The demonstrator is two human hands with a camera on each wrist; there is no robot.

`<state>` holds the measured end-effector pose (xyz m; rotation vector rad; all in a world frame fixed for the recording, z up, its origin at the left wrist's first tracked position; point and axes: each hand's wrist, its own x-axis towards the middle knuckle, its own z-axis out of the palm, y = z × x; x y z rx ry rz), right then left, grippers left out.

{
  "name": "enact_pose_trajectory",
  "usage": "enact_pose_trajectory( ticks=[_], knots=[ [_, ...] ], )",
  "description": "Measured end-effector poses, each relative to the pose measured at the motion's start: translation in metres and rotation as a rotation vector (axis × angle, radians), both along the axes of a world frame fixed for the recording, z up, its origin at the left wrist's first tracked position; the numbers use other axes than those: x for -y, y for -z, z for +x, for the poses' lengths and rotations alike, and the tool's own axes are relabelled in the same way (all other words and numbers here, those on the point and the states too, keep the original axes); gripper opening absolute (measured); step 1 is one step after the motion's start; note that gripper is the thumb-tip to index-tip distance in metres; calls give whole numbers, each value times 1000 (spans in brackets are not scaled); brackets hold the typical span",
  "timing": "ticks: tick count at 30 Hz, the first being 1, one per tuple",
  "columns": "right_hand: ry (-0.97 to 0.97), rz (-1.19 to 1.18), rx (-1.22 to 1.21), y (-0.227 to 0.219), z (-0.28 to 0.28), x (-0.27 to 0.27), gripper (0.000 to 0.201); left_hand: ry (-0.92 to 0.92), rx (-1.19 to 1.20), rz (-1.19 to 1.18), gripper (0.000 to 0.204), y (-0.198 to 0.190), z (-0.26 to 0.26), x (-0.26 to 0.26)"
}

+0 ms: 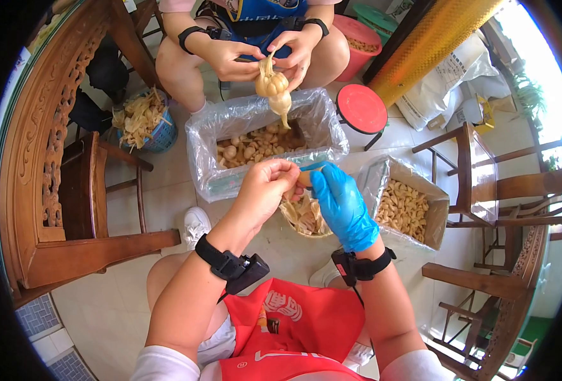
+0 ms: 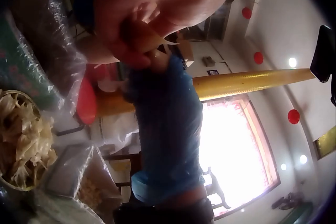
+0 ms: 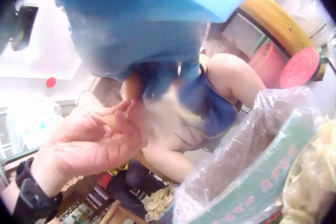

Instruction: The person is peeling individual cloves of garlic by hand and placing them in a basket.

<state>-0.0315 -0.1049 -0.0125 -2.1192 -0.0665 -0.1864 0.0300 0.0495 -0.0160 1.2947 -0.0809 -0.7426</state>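
In the head view a small tan garlic piece (image 1: 307,177) is held between both hands, above a basket of peelings (image 1: 306,217). The bare left hand (image 1: 263,188) pinches its left side with thumb and fingers. Curled round the other side is the right hand (image 1: 342,204), in a blue glove. The left wrist view shows the left hand (image 2: 157,3) close up, partly hiding the piece, with the gloved right hand (image 2: 167,129) meeting it. In the right wrist view the left hand's (image 3: 97,142) fingertips touch the piece below the glove (image 3: 142,19).
A plastic-lined box of garlic (image 1: 255,147) stands ahead, and a box of peeled cloves (image 1: 403,211) to the right. Across from me another person's hands hold a garlic bulb (image 1: 272,86). A red stool (image 1: 362,108), a blue basket of husks (image 1: 146,124) and wooden chairs stand around.
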Motion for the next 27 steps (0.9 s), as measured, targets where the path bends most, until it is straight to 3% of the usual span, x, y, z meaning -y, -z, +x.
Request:
enact_pose_trajectory(
  ticks=[5,8,10,11,16,21,27],
  knots=[
    [139,10,-47,6,1,2,23,53,-106,-31,17,1,-4,3],
    [207,181,-131,3,2,4,29,103,-135,-72,16,1,-3,4],
    [305,571,-292,-4,4,5,35,119,-153,-107,15,-1,-2,5],
    [324,650,-348,-7,5,9,37,121,-154,-106,15,-1,-2,4],
    [436,642,-353,-2,9,22,39,66,-55,-68,12,-1,-1,1],
    [474,332,-430,13,8,29,42,-44,8,44,13,-3,-2,2],
    [481,448,-402,7,11,24,41,-188,112,72,12,2,1,3]
  ],
)
